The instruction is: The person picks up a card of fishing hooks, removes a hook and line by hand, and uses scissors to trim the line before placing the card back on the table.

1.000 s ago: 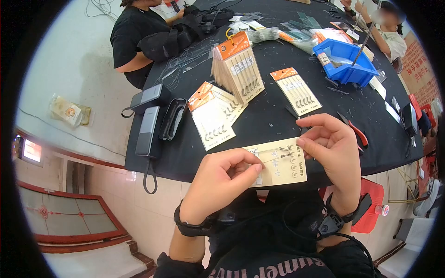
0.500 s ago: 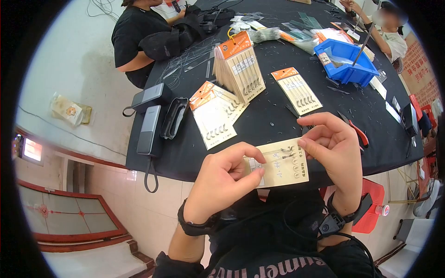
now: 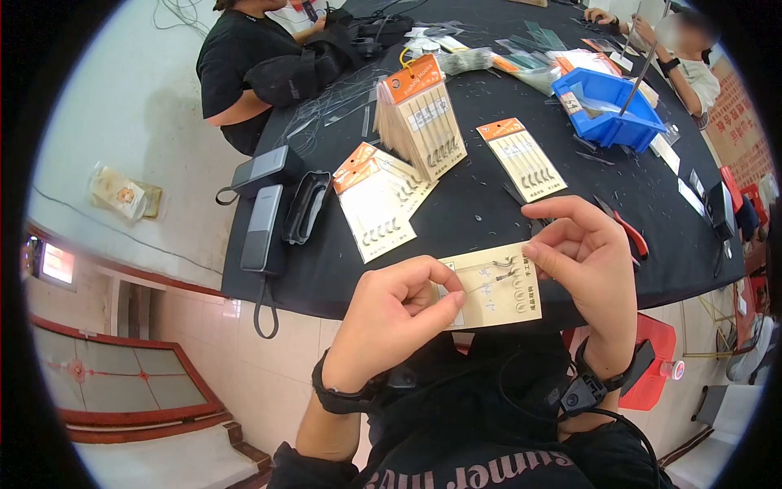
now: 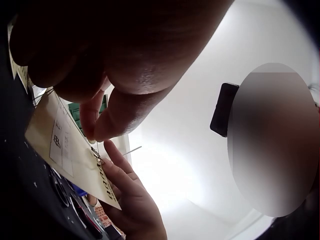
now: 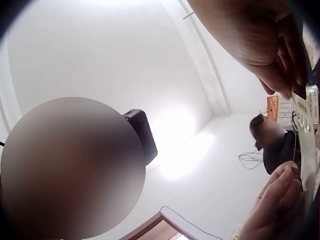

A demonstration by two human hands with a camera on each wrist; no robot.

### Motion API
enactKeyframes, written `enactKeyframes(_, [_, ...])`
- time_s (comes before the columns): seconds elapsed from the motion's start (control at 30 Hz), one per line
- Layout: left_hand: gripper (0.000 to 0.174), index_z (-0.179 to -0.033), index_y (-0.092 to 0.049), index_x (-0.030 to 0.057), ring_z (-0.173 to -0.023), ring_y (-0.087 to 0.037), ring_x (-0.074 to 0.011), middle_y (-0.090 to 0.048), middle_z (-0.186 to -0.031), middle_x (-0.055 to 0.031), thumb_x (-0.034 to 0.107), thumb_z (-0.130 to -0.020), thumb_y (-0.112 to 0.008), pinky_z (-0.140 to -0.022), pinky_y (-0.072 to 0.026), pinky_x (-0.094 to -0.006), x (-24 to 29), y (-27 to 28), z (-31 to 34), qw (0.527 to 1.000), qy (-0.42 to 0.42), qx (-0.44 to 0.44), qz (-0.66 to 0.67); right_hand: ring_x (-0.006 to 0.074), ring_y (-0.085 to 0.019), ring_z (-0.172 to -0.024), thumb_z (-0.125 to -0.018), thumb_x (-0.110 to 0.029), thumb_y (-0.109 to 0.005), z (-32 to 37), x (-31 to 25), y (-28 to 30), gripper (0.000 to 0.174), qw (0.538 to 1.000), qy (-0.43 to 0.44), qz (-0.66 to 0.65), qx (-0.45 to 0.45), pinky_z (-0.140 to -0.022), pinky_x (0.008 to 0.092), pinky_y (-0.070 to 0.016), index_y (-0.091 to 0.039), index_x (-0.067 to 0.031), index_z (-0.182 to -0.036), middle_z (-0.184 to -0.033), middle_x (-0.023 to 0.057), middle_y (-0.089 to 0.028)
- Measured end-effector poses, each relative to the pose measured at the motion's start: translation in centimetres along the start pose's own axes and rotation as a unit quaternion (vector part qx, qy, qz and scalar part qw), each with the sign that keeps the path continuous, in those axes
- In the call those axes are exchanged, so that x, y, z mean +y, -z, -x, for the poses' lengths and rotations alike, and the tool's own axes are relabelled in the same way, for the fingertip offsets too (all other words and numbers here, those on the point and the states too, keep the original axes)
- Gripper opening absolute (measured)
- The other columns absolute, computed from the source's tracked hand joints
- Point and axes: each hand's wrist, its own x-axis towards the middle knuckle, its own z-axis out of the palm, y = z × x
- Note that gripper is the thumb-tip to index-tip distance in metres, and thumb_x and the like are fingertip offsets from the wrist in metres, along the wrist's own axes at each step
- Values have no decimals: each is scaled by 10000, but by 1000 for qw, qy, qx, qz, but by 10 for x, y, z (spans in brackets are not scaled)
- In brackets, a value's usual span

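A cream fishing hook card [image 3: 489,314] with printed characters is held up near the table's front edge. Thumb and fingertips of my right hand [image 3: 588,265] pinch its right edge, beside dark hooks [image 3: 505,267] lying on the card. From these hooks a thin fishing line [image 5: 295,145] runs toward my left hand [image 3: 399,314], whose thumb and index finger pinch it over the card's left part. In the left wrist view, the card's white label [image 4: 61,140] shows below the left fingers.
Beyond the hands stand a stack of hook cards [image 3: 428,122], loose cards [image 3: 375,212] and a single card [image 3: 521,160]. Red-handled pliers [image 3: 631,232] lie right, past them a blue bin [image 3: 607,114]. Power banks [image 3: 262,228] sit left. Two people are at the table.
My left thumb and index finger parted half a second ago and are now together on the line. The right hand keeps its hold on the card, nearly still.
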Motion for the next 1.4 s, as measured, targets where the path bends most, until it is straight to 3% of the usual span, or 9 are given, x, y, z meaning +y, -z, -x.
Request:
enactKeyframes(0.1, [100, -942, -664, 1, -565, -333, 9, -458, -632, 105, 93, -912, -686, -527, -237, -206, 1, 1, 1, 1000, 17, -8, 9, 87, -680, -729, -845, 54, -699, 0, -1, 0, 334, 1000, -7, -3, 1, -631, 187, -532, -637, 31, -1172, -858, 95, -690])
enactKeyframes(0.3, [126, -948, -664, -25, -601, -407, 15, -592, -717, 45, 99, -931, -677, -531, -287, -188, -5, -6, 0, 996, 27, 34, 78, 97, -682, -748, -851, 61, -689, 2, 1, 0, 325, 1000, 19, -8, -1, -644, 194, -543, -635, 41, -1171, -868, 105, -684])
enactKeyframes(0.4, [136, -924, -661, -20, -547, -345, -14, -457, -582, 52, 114, -908, -679, -519, -295, -226, -7, -4, 0, 998, 35, 43, 44, 99, -682, -750, -850, 61, -692, 2, 1, 2, 324, 1000, 22, -6, 2, -645, 196, -544, -634, 41, -1168, -867, 105, -683])
enactKeyframes(0.5, [113, -980, -659, 0, -591, -374, 10, -510, -671, 73, 86, -911, -685, -531, -266, -192, -5, 5, 2, 999, 45, -10, -19, 99, -683, -747, -848, 60, -696, 2, 0, 3, 329, 1000, 17, -5, 6, -642, 198, -544, -633, 39, -1171, -864, 102, -684])
enactKeyframes(0.6, [120, -973, -637, 27, -561, -330, 4, -425, -619, 90, 74, -883, -702, -521, -227, -208, 1, 8, 3, 999, -2, -29, -36, 97, -682, -742, -847, 58, -699, 2, -1, 4, 342, 1000, 9, -5, 7, -639, 198, -545, -628, 36, -1181, -860, 100, -684])
enactKeyframes(0.8, [138, -909, -585, 52, -530, -285, -3, -355, -577, 89, 49, -851, -711, -517, -201, -222, 0, 3, 6, 1000, -15, 13, -13, 93, -678, -733, -843, 56, -705, 2, 1, 5, 362, 1000, 11, -8, 9, -632, 193, -536, -621, 35, -1194, -859, 99, -685])
enactKeyframes(1.1, [133, -919, -604, 48, -534, -287, -17, -350, -577, 80, 40, -842, -711, -518, -208, -234, -6, 5, 4, 997, -53, -6, -54, 89, -675, -728, -842, 63, -700, 3, 0, 6, 361, 1000, 7, -10, 12, -628, 188, -529, -622, 31, -1193, -858, 102, -689])
enactKeyframes(1.3, [113, -918, -612, 33, -516, -298, -24, -348, -537, 61, 78, -865, -701, -509, -227, -251, -3, 5, 2, 998, -30, -9, -62, 90, -677, -733, -847, 62, -699, 3, 0, 6, 353, 1000, 12, -8, 7, -632, 190, -534, -623, 29, -1190, -861, 104, -691])
enactKeyframes(1.4, [112, -916, -613, 16, -542, -343, 0, -439, -582, 74, 94, -901, -692, -508, -246, -225, -10, 4, 0, 999, 31, 2, 37, 89, -675, -736, -847, 63, -699, 3, -1, 5, 351, 1000, 18, -7, 5, -635, 191, -536, -623, 29, -1188, -861, 103, -690])
